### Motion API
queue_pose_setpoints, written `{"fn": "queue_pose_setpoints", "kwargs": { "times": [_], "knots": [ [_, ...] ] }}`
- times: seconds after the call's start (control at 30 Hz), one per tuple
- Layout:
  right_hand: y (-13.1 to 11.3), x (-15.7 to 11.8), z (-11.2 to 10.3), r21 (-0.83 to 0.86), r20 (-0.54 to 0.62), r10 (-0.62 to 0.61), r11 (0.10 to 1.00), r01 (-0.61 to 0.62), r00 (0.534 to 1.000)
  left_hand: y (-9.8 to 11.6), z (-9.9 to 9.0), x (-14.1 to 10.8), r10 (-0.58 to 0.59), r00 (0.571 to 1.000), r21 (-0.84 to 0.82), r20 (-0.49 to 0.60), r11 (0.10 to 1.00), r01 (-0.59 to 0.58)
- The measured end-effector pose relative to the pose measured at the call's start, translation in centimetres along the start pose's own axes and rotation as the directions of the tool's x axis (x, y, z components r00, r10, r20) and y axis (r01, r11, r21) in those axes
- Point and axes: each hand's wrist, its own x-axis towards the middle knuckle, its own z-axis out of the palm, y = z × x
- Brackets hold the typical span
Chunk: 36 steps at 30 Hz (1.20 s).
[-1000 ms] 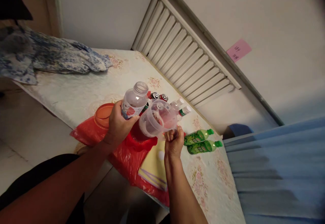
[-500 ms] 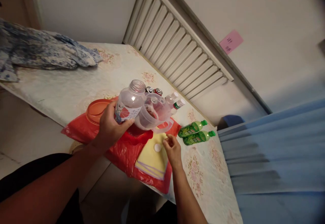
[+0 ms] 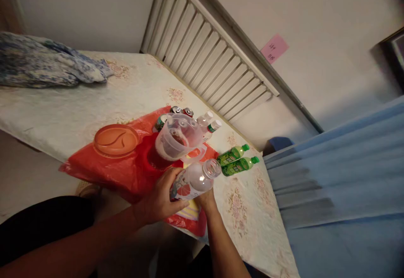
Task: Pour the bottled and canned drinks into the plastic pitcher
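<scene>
My left hand (image 3: 160, 200) is wrapped round an uncapped clear plastic bottle (image 3: 193, 181) with a printed label, tilted so its mouth points up and right. Behind the bottle is my right hand (image 3: 206, 199), its fingers hidden, over a folded yellow cloth (image 3: 191, 212). A clear plastic pitcher (image 3: 186, 128) with dark, foamy liquid in it stands just beyond the bottle. An orange round lid or dish (image 3: 116, 140) lies to the left on a red plastic bag (image 3: 94, 162).
Behind the pitcher are drink cans (image 3: 188, 112) and white-capped bottles (image 3: 214, 126). Two green bottles (image 3: 236, 166) lie to the right on the flowered tablecloth (image 3: 236, 210). A patterned cloth (image 3: 53, 63) lies at far left. A radiator (image 3: 205, 46) and blue curtain (image 3: 331, 177) border the table.
My left hand has carried the bottle from left of the pitcher to its near right side, over the yellow cloth. The white cap seen on the cloth is now hidden. The camera view has shifted slightly.
</scene>
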Motion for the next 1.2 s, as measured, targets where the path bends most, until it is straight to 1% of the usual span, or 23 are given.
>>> {"fn": "queue_pose_setpoints", "kwargs": {
  "times": [0.07, 0.13, 0.2, 0.27, 0.33, 0.4, 0.43, 0.5, 0.57, 0.7, 0.9, 1.0, 1.2],
  "knots": [
    [-0.1, 0.4, -2.2, 0.143, -0.041, 0.091, 0.986, -0.085, 0.995, -0.6, 1.3, 0.3, -0.015, 0.998, -0.012, 0.063, 1.000, 0.016],
    [-0.1, 0.8, -5.1, 0.292, -0.063, 0.185, 0.943, -0.159, 0.981, -1.3, 2.3, 0.7, -0.032, 0.994, -0.021, 0.103, 0.999, 0.035],
    [-0.5, 1.1, -8.4, 0.417, -0.086, 0.216, 0.894, -0.162, 0.973, -2.0, 3.3, 1.1, -0.057, 0.989, -0.038, 0.133, 0.997, 0.063],
    [-1.3, 1.2, -11.5, 0.484, -0.105, 0.194, 0.867, -0.120, 0.975, -2.6, 4.1, 1.5, -0.071, 0.986, -0.049, 0.150, 0.996, 0.079],
    [-2.8, 1.2, -14.0, 0.492, -0.087, 0.131, 0.868, -0.072, 0.988, -3.0, 4.9, 1.9, -0.069, 0.986, -0.044, 0.154, 0.996, 0.077],
    [-4.6, 1.1, -15.6, 0.431, -0.016, 0.046, 0.902, -0.034, 0.999, -3.2, 5.5, 2.1, -0.063, 0.986, -0.024, 0.155, 0.997, 0.068],
    [-5.5, 1.1, -16.0, 0.371, 0.017, 0.001, 0.928, -0.007, 1.000, -3.3, 5.7, 2.2, -0.059, 0.986, -0.013, 0.156, 0.998, 0.062],
    [-6.9, 1.0, -16.5, 0.241, 0.077, -0.079, 0.969, 0.058, 0.994, -3.4, 6.1, 2.4, -0.050, 0.986, 0.006, 0.158, 0.999, 0.050],
    [-7.7, 0.9, -16.4, 0.145, 0.117, -0.122, 0.984, 0.105, 0.986, -3.4, 6.4, 2.6, -0.047, 0.986, 0.017, 0.160, 0.999, 0.044],
    [-7.6, 0.8, -16.1, 0.067, 0.129, -0.139, 0.989, 0.131, 0.982, -3.2, 6.5, 3.0, -0.060, 0.982, 0.029, 0.180, 0.998, 0.056],
    [-7.3, 0.8, -16.0, 0.035, 0.101, -0.120, 0.992, 0.117, 0.988, -2.7, 6.5, 3.5, -0.075, 0.980, 0.041, 0.185, 0.997, 0.069],
    [-7.1, 0.8, -15.6, 0.065, 0.092, -0.094, 0.994, 0.088, 0.991, -2.7, 6.5, 3.5, -0.071, 0.983, 0.041, 0.170, 0.997, 0.065],
    [-6.3, 0.6, -14.5, 0.116, 0.036, -0.044, 0.992, 0.040, 0.998, -3.2, 6.8, 3.5, -0.061, 0.985, 0.037, 0.163, 0.998, 0.055]
  ]
}}
